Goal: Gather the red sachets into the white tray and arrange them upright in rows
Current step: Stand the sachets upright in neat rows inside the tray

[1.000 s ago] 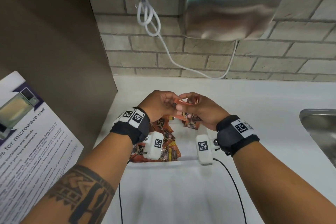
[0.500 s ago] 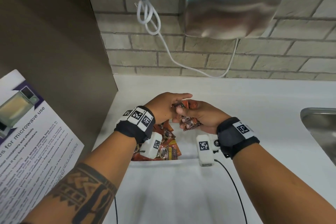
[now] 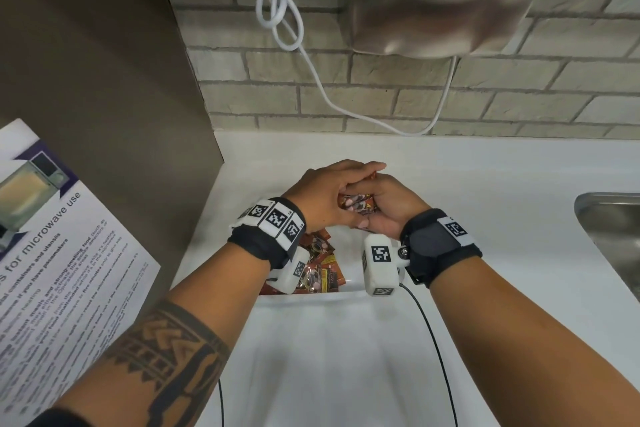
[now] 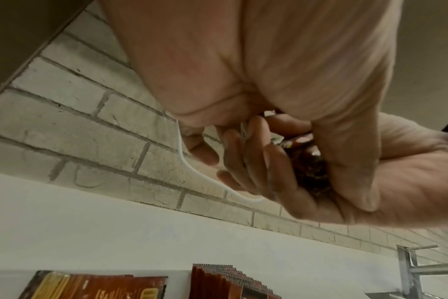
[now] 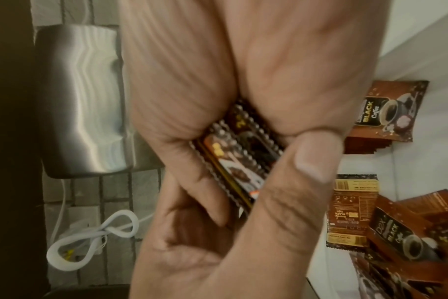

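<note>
Both forearms reach forward over the counter and converge, the hands meeting above the far end of the white tray [image 3: 311, 298]. The left hand [image 3: 322, 194] lies palm down, its fingers stretched across the top of the right hand [image 3: 384, 208]. The right hand is cupped, palm turned inward, its fingers and thumb curled round a small stack of red sachets [image 3: 358, 205]; the right wrist view shows the thumb pressed over the stack's edge. The left forearm carries a dark banded tattoo. Each wrist wears a black strap with square printed markers and a small white camera block under it.
</note>
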